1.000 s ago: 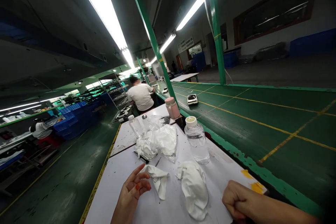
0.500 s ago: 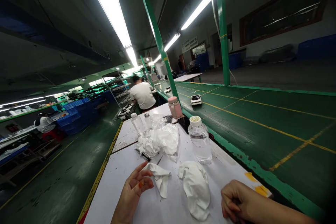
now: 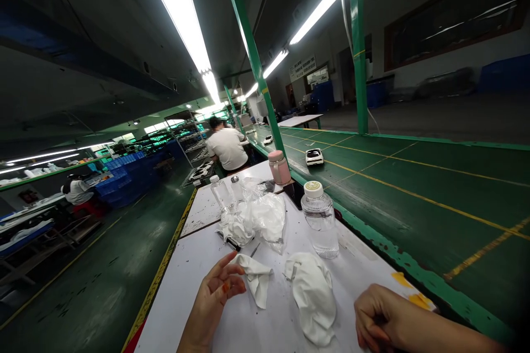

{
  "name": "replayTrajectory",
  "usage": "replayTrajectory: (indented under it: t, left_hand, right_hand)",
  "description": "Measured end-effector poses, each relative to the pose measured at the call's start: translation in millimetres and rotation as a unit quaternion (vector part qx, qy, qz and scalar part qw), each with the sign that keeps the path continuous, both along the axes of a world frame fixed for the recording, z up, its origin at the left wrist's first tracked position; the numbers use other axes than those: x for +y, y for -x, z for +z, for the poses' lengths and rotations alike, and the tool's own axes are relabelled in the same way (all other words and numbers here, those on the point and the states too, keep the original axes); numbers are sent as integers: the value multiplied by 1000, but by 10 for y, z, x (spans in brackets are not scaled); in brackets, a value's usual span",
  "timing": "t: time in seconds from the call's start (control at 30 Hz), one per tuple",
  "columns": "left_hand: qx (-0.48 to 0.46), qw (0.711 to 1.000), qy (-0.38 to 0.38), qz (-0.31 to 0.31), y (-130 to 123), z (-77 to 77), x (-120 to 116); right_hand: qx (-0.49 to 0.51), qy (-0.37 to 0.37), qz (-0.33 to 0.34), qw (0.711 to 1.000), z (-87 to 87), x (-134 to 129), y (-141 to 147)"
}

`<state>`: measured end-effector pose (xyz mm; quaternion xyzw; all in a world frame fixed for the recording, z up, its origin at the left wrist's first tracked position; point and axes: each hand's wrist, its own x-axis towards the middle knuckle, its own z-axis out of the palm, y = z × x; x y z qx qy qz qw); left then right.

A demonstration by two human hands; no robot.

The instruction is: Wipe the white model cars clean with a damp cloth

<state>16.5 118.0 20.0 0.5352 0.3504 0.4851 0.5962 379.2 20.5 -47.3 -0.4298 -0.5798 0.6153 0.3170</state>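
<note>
My left hand (image 3: 217, 295) is raised over the white table (image 3: 174, 276), fingers apart and curved, with an orange stain on one finger. Just beyond its fingertips lies a small white cloth (image 3: 257, 278). A larger crumpled white cloth (image 3: 311, 298) rests between my two hands. My right hand (image 3: 376, 317) is at the right side of the table with its fingers curled in; whatever they may hold is hidden. A clear bottle with a pale cap (image 3: 321, 223) stands behind the larger cloth.
Crumpled plastic bags (image 3: 267, 215), another clear bottle (image 3: 221, 193), a pink flask (image 3: 279, 167) and a dark phone (image 3: 293, 194) are farther back. A green conveyor (image 3: 393, 198) carrying a white-and-black part (image 3: 314, 157) runs along the right. A person in white (image 3: 228, 148) sits ahead.
The whole view has shifted slightly, so things appear a little farther right. Both hands keep nearly the same pose, and the cloths lie as before.
</note>
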Motion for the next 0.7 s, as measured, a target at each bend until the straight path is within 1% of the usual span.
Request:
replayTrajectory:
  t: [0.1, 0.23, 0.5, 0.7]
  left_hand:
    - [3, 1000, -2, 0, 3, -5, 5]
    - [3, 1000, -3, -1, 8, -4, 7]
    - [3, 1000, 0, -10, 33, -19, 25]
    - [6, 1000, -2, -15, 35, -24, 25]
  right_hand:
    - [-7, 10, 8, 1000, 17, 1, -5]
    - [5, 20, 0, 1000, 48, -1, -1]
    - [27, 12, -11, 1000, -81, 38, -12]
    - [-2, 18, -20, 1000, -55, 31, 0]
